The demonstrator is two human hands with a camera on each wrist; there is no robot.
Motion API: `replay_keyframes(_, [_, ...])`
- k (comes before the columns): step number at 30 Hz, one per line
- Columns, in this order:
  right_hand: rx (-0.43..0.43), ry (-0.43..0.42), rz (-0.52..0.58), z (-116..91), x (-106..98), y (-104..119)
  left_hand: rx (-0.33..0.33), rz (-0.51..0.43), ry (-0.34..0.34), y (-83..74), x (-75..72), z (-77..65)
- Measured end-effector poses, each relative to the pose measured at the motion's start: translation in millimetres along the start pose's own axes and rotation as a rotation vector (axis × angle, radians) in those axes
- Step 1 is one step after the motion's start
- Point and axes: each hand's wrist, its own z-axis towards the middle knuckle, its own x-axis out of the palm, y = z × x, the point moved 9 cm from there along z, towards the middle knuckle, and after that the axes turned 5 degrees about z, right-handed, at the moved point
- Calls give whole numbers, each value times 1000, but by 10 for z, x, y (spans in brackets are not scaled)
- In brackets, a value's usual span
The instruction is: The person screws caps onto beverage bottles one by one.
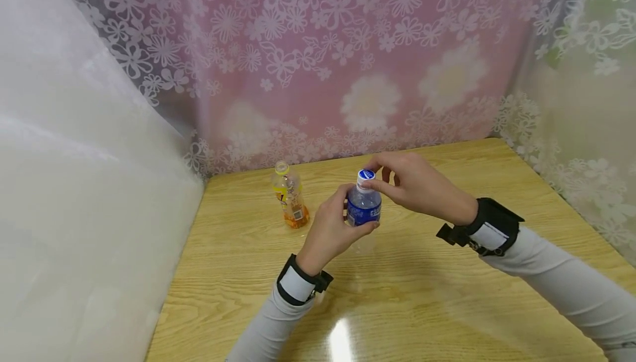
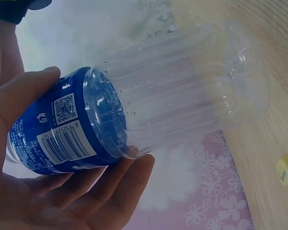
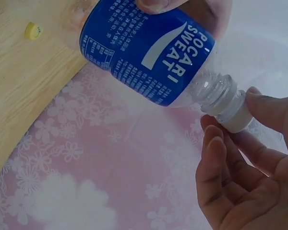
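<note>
A clear plastic drink bottle (image 2: 182, 86) with a blue label (image 3: 139, 52) is held up over the table. My left hand (image 1: 332, 228) grips it around the label, thumb on one side and fingers on the other. Some droplets cling inside its clear lower part. My right hand (image 1: 412, 182) pinches the white cap (image 3: 237, 117) at the bottle's mouth between thumb and fingers. Clear neck shows beside the cap in the right wrist view. Left of the hands, an uncapped bottle (image 1: 290, 199) with a yellow-and-orange label stands upright on the table.
A small yellow cap (image 2: 287, 170) lies on the wooden table (image 1: 238, 273). A white sheet (image 1: 84, 185) hangs along the left side. Behind the table hangs a pink flowered curtain (image 1: 308, 64), and a pale flowered one (image 1: 591, 108) runs along the right.
</note>
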Motion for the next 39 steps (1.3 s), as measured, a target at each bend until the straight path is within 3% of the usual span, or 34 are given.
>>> replay_keyframes(7, [18, -112, 15, -27, 25, -34, 0, -6, -27, 36, -3, 12])
replay_keyframes(13, [68, -224, 10, -80, 69, -75, 5, 51, -84, 40, -12, 20])
replay_keyframes(23, [107, -280, 155, -106, 203, -195, 0, 135, -130, 61, -10, 32])
replay_keyframes(31, [142, -189, 217, -83, 267, -300, 20, 142, -128, 52, -22, 74])
replay_keyframes(35, [58, -126, 264, -82, 253, -301, 23, 128, -105, 55, -16, 92])
replay_keyframes(39, [-38, -91, 236, -82, 207, -294, 18, 109, -80, 82, 14, 103])
